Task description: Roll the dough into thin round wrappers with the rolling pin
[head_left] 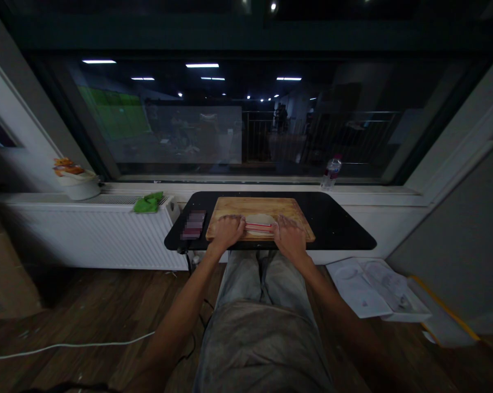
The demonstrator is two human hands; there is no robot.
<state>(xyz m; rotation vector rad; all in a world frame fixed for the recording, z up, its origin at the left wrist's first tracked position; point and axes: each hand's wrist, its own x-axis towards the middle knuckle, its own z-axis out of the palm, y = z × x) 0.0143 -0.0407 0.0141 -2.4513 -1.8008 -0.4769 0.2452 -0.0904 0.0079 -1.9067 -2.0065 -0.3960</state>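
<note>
A flat pale round of dough (260, 218) lies on a wooden cutting board (250, 205). Across the dough runs a thin rolling pin (258, 227), pale with red along it. My left hand (229, 229) is closed over the pin's left end, and my right hand (289, 233) is closed over its right end. The fingers partly hide both ends of the pin and the edges of the dough. Both hands rest low over the near half of the board.
The board sits on a black tabletop (336, 224). A blurred-out flat item (194, 225) lies left of the board. A plastic bottle (331, 172) stands on the sill. A green cloth (148, 202) lies on the radiator (107, 234). White packaging (377, 286) is on the floor at right.
</note>
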